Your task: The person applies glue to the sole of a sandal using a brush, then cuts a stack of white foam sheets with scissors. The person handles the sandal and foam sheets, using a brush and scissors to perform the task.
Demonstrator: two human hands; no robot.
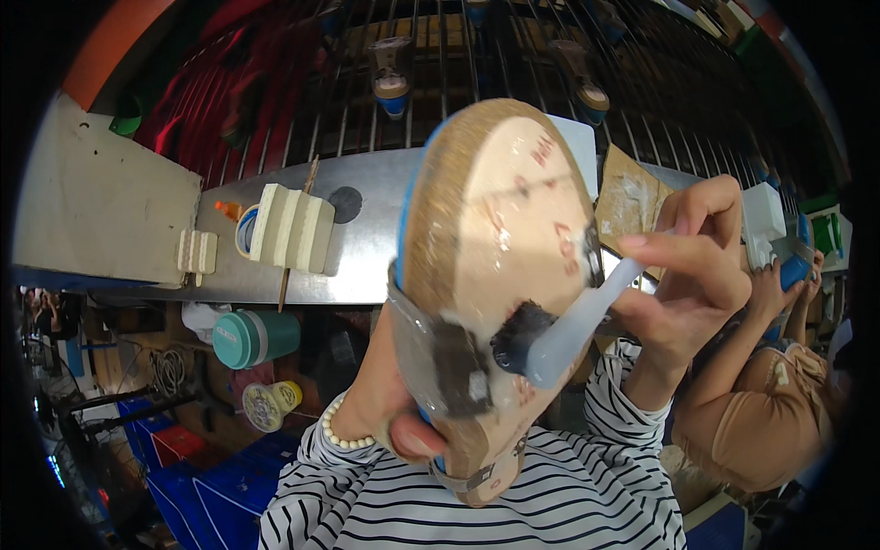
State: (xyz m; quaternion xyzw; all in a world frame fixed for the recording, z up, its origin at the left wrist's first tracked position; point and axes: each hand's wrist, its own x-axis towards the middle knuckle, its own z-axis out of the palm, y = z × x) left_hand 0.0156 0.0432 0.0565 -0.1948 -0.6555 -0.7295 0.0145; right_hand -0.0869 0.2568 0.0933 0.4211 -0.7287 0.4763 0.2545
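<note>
A sandal on a blue last [500,220] is tilted up in front of me, its beige underside facing me, with a brown rim and wet, shiny patches. Wrapped round its lower left side, my left hand [390,394] grips it near a clear strap with a dark patch folded over the underside. My right hand [692,275] pinches the translucent white handle of a brush [587,316]. Its black bristles press against the underside, a little below the middle. The sandal hides most of the left fingers.
The metal bench [357,266] carries cream foam blocks [291,229] and a glue-stained brown board [628,202]. Beyond is a rack of metal rods [440,92] with more lasted shoes. A teal jug [257,339] sits below, left. A co-worker's hand [770,289] holds something blue on the right.
</note>
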